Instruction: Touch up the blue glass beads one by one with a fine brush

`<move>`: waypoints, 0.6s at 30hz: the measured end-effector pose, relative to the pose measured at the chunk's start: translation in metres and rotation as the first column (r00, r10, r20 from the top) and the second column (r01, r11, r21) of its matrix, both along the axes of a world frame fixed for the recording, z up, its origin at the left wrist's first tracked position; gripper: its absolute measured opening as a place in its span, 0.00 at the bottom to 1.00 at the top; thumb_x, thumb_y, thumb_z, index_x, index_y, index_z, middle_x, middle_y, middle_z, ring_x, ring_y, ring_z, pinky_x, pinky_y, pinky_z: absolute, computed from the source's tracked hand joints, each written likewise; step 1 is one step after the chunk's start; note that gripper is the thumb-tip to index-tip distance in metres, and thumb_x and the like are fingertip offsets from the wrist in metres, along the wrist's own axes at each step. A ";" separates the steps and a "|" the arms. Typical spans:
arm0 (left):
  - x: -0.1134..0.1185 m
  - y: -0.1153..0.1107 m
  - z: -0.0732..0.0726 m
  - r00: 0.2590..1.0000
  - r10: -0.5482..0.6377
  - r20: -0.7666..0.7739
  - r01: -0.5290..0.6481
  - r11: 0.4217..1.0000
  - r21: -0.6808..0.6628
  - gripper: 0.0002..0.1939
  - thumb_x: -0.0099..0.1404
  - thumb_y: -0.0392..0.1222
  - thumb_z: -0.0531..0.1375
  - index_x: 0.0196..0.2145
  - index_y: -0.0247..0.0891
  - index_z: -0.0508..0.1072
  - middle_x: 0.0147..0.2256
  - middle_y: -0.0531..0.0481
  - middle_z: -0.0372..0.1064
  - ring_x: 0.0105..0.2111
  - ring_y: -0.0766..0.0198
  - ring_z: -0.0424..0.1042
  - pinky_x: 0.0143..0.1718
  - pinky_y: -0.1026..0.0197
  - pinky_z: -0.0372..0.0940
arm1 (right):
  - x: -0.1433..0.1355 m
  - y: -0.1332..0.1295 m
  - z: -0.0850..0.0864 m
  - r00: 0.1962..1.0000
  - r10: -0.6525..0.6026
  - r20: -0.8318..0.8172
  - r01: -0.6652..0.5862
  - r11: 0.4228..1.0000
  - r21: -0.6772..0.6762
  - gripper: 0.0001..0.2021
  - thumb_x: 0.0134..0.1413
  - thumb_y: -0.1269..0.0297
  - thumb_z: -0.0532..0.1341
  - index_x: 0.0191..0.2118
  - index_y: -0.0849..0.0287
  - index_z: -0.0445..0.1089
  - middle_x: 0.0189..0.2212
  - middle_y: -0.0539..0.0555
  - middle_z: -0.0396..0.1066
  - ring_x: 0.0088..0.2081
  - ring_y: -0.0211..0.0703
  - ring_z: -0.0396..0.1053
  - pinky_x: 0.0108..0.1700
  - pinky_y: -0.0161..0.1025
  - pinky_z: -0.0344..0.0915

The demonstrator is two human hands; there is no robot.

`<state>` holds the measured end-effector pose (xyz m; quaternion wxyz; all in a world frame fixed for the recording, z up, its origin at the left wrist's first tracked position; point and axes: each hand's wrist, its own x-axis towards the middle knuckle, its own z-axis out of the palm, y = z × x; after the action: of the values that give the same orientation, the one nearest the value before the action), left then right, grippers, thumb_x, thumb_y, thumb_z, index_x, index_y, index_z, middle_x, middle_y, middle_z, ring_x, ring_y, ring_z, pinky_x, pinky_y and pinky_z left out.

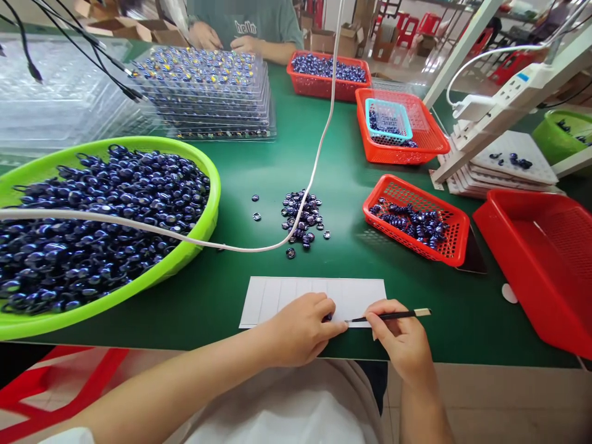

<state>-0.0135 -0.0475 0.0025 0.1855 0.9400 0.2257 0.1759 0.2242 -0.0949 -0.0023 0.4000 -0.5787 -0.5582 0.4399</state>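
Note:
Over a white lined sheet (pixel 272 299) at the table's front edge, my left hand (pixel 303 330) has its fingers curled round a small dark blue piece (pixel 327 317), mostly hidden by the fingers. My right hand (pixel 404 339) pinches a thin black brush (pixel 398 315) with a pale end. The brush's tip points left and meets my left index fingertip. Beyond the sheet lies a loose pile of small shiny dark blue pieces (pixel 303 216), with a few single ones around it.
A green basket (pixel 213 197) of dark blue pieces stands left. A white cable (pixel 319 148) crosses the view. Red baskets (pixel 377 213) stand right, beside a red tray (pixel 518 246). Stacked clear trays (pixel 222 117) stand behind; a person in a green shirt (pixel 277 24) sits across.

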 end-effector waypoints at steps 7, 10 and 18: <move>-0.001 -0.001 -0.001 1.000 -0.003 -0.025 0.003 1.000 -0.006 0.18 0.66 0.34 0.53 0.51 0.40 0.74 0.33 0.44 0.62 0.29 0.57 0.59 0.30 0.56 0.58 | 0.000 -0.001 -0.002 1.000 0.005 -0.004 -0.005 1.000 0.014 0.06 0.64 0.59 0.63 0.36 0.55 0.72 0.33 0.51 0.71 0.25 0.37 0.66 0.27 0.34 0.64; -0.001 -0.001 0.000 0.999 0.000 -0.043 -0.001 1.000 -0.013 0.19 0.65 0.33 0.54 0.51 0.40 0.73 0.34 0.45 0.62 0.30 0.58 0.60 0.31 0.56 0.59 | 0.002 -0.001 -0.003 1.000 0.017 -0.016 -0.017 1.000 0.016 0.06 0.64 0.60 0.62 0.37 0.55 0.72 0.34 0.51 0.71 0.26 0.37 0.66 0.28 0.35 0.64; -0.001 -0.001 -0.002 1.000 0.005 -0.011 -0.006 1.000 -0.021 0.19 0.66 0.33 0.53 0.52 0.40 0.74 0.33 0.44 0.63 0.30 0.58 0.60 0.31 0.56 0.59 | 0.002 -0.002 -0.003 0.999 0.044 -0.002 -0.044 0.998 0.034 0.05 0.65 0.61 0.61 0.38 0.54 0.71 0.37 0.53 0.72 0.28 0.39 0.67 0.31 0.37 0.66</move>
<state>-0.0142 -0.0488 0.0009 0.1936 0.9384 0.2311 0.1689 0.2258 -0.0972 -0.0050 0.4007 -0.5588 -0.5775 0.4400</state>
